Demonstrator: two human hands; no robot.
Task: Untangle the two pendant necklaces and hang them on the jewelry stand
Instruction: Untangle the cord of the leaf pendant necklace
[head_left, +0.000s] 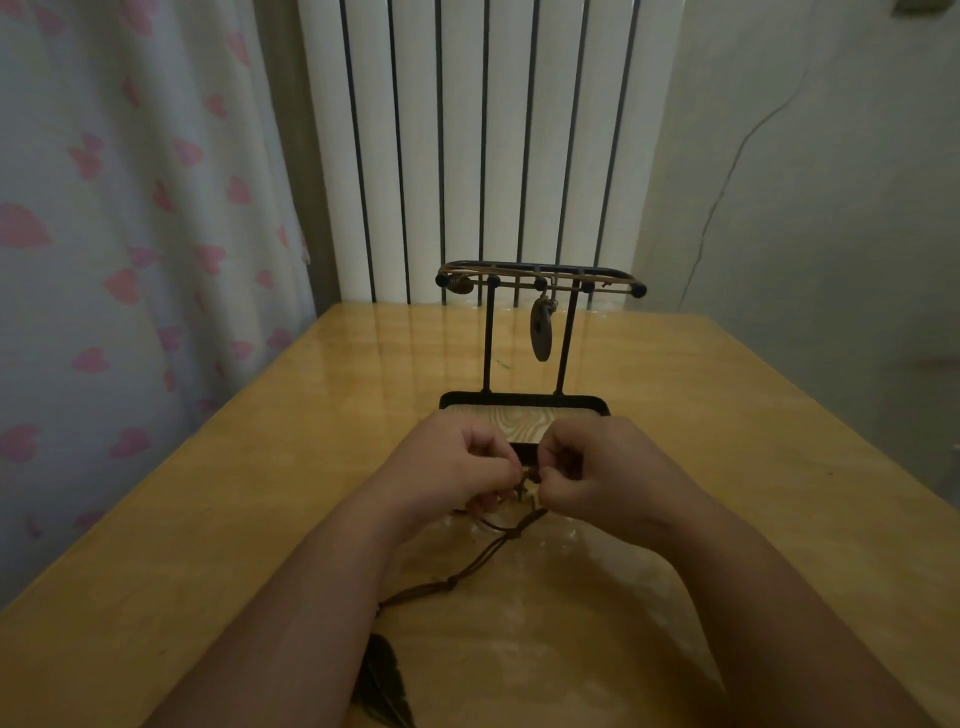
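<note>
Brown necklace (498, 545) is in the middle of the yellow wooden tabletop (208, 493), nearer the near edge, held up by both hands. The left hand (457, 467) and the right hand (597, 473) are close together. Their fingers are curled and pinch the dark cord at a knotty spot between them. From there the cord runs down toward the near edge and passes by the left arm. Its dark feather pendant (384, 680) lies at the near edge.

The tabletop is shiny. Past its far edge stands a white radiator (467, 130) with dark gaps. A white curtain (104, 208) with pink hearts hangs by the left edge. A pale wall (805, 182) is on the right.

The black jewelry stand (488, 338) is just behind the hands, toward the far edge. A tan necklace (519, 267) lies along its top bar, and its oval pendant (540, 332) hangs down between the two posts. The foot of the stand is a low black tray (524, 401) with a pale wood floor. The hands hide its near part.
</note>
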